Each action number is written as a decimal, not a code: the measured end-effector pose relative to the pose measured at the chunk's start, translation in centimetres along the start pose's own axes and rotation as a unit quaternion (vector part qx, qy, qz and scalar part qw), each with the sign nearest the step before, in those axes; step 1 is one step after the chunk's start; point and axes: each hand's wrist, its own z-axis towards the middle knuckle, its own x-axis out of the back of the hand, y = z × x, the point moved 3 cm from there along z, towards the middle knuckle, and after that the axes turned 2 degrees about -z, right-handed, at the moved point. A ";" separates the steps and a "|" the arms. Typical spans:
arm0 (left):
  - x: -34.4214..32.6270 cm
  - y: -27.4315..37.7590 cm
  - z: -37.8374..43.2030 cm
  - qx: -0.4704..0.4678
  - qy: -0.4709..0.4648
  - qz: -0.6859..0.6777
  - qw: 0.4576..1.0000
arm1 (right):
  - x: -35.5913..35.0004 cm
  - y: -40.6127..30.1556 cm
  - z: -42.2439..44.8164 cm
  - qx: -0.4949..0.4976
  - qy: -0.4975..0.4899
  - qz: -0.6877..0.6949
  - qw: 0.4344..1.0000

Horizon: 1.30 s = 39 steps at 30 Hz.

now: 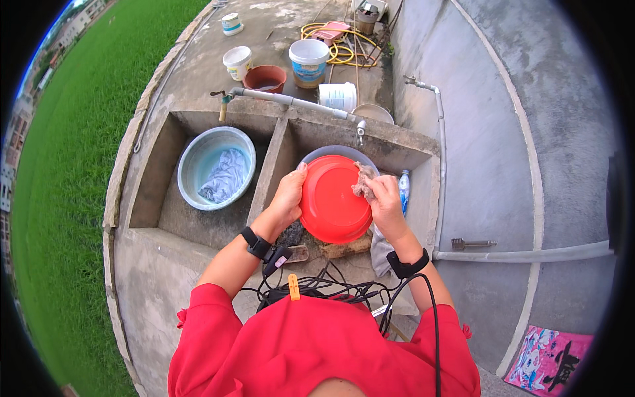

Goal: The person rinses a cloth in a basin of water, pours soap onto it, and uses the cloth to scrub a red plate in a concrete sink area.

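Note:
A red plastic basin [335, 203] is tipped so that its round underside faces me. My left hand [289, 193] grips the basin by its left side. Between the fingers of my right hand [388, 203] is a crumpled brownish rag [364, 179], pressed to the basin's upper right edge. Behind the red basin, a greyish plastic basin [342, 150] sits in the right compartment of the concrete sink [317, 128], mostly hidden. A metal tap [360, 133] on a grey pipe hangs just above it.
In the left compartment, a pale blue basin [186, 171] holds wet cloth [225, 176] in water. A plastic bottle [404, 188] leans by the right wall. Black cables [322, 288] lie against my front. Beyond the sink stand several buckets [308, 59] and a yellow hose [347, 58].

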 end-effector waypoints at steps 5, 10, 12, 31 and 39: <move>1.3 -0.2 1.7 0.014 0.059 -0.034 0.998 | -0.2 -2.4 -0.7 0.066 -0.047 0.015 0.997; 0.5 -1.7 2.1 0.022 0.038 -0.062 0.997 | -1.4 -4.8 0.2 0.110 -0.087 0.031 0.990; -0.2 -2.1 1.4 0.000 0.013 -0.017 1.000 | -1.7 -5.3 1.4 0.102 -0.077 0.007 0.992; -1.3 -2.5 0.6 -0.101 -0.043 0.062 0.992 | -3.7 -4.6 2.2 0.113 -0.016 -0.059 0.992; -2.5 -1.2 -0.7 -0.070 -0.030 0.057 0.995 | -2.2 -0.2 2.6 -0.032 0.042 -0.079 0.995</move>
